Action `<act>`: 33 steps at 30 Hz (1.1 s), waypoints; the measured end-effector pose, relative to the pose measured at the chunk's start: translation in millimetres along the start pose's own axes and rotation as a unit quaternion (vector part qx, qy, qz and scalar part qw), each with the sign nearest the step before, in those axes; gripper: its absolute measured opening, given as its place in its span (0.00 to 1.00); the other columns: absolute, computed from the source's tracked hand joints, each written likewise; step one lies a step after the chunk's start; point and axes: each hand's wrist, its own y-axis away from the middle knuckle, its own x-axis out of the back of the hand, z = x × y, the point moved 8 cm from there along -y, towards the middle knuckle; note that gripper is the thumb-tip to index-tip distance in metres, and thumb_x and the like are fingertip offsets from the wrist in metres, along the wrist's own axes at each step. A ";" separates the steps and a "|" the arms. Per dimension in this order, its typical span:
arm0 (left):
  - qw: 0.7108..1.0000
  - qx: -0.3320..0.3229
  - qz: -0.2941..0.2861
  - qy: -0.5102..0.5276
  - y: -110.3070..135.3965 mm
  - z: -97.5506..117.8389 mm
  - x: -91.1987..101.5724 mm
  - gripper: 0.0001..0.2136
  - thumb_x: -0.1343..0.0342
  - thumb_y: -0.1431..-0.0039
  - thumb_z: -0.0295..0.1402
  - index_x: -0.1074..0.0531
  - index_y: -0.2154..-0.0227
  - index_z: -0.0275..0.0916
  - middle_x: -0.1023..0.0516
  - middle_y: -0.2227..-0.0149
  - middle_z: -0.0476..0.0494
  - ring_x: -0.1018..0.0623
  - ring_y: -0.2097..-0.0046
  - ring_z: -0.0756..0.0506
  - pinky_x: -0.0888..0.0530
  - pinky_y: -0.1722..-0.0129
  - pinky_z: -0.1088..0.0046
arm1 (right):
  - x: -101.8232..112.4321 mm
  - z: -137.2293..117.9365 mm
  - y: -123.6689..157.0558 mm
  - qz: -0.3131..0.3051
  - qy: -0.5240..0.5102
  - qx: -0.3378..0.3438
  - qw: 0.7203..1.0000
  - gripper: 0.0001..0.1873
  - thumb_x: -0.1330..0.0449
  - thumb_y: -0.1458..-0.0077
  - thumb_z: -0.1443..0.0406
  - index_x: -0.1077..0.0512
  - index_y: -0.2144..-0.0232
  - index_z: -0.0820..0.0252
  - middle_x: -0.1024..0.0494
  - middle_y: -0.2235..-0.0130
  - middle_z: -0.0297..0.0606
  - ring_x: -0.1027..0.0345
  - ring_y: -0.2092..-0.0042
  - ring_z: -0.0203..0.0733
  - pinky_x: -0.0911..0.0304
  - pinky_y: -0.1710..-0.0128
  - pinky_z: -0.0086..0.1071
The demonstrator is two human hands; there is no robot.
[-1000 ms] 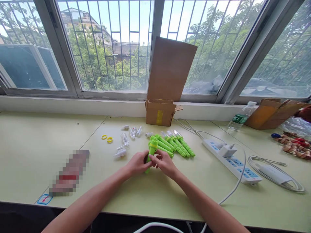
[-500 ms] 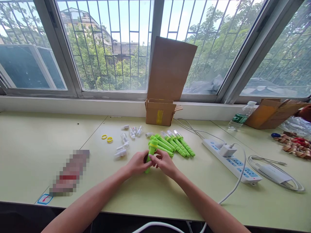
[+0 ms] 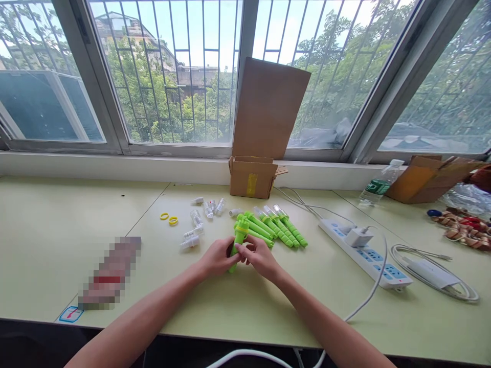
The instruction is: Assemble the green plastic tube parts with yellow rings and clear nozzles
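Note:
My left hand (image 3: 217, 257) and my right hand (image 3: 264, 259) are both closed round a green plastic tube (image 3: 240, 236). It stands nearly upright, its ridged, threaded-looking end up and a yellow ring below that end. The fingertips meet on its lower half and hide part of it. Just behind lie several loose green tubes (image 3: 258, 225) without clear tops. To their right, green tubes with clear tops (image 3: 284, 230) lie side by side. Several small clear plastic caps (image 3: 197, 219) are scattered left of the hands, and yellow rings (image 3: 173, 221) rest farther left.
An open cardboard box (image 3: 251, 179) stands against the window ledge. On the right are a white power strip (image 3: 368, 255) with a plugged-in charger, a coiled cable with an adapter (image 3: 433, 273) and a water bottle (image 3: 379, 184). A blurred-out object (image 3: 111, 273) lies at left.
Hardly anything differs. Both hands keep the same hold on the green tube, and the view has shifted very slightly.

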 end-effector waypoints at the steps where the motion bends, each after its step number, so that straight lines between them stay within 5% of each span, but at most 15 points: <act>1: 1.000 -0.001 0.000 0.000 0.0 0.3 0.1 0.10 0.50 0.43 0.40 0.34 0.71 0.37 0.27 0.75 0.51 0.34 0.76 0.53 0.38 0.77 0.79 | 0.0 -0.3 -0.1 0.000 -0.001 0.000 1.000 0.18 0.39 0.49 0.52 0.29 0.65 0.61 0.27 0.72 0.34 0.34 0.76 0.34 0.38 0.80 0.28; 13: 0.998 -0.054 -0.008 -0.038 0.4 2.2 6.2 0.16 0.59 0.36 0.41 0.32 0.70 0.38 0.28 0.76 0.50 0.30 0.75 0.51 0.36 0.74 0.77 | 6.9 -0.5 0.6 0.060 -0.034 0.021 0.997 0.15 0.43 0.46 0.54 0.33 0.66 0.59 0.31 0.71 0.33 0.36 0.73 0.35 0.37 0.77 0.28; 19: 0.994 -0.002 0.078 -0.079 -4.4 -14.9 17.6 0.17 0.59 0.36 0.43 0.31 0.71 0.39 0.30 0.78 0.50 0.31 0.76 0.51 0.37 0.73 0.76 | 16.6 -5.0 1.5 0.104 -0.049 0.032 0.993 0.14 0.44 0.45 0.54 0.35 0.65 0.59 0.34 0.73 0.32 0.39 0.74 0.35 0.38 0.78 0.28; 26: 0.984 0.041 0.114 -0.131 -14.8 -26.7 21.2 0.13 0.55 0.38 0.43 0.31 0.69 0.39 0.28 0.77 0.51 0.30 0.76 0.51 0.38 0.75 0.76 | 11.8 -7.9 2.8 0.094 -0.063 0.048 0.992 0.14 0.44 0.45 0.54 0.36 0.67 0.60 0.38 0.74 0.30 0.45 0.75 0.33 0.44 0.78 0.27; 33: 0.962 0.075 0.135 -0.224 -54.0 -34.4 43.5 0.10 0.52 0.39 0.39 0.31 0.61 0.39 0.24 0.69 0.45 0.24 0.68 0.45 0.32 0.69 0.71 | 11.3 -6.6 3.2 0.092 -0.071 0.038 0.992 0.14 0.43 0.45 0.54 0.36 0.68 0.59 0.39 0.75 0.28 0.46 0.76 0.32 0.46 0.79 0.27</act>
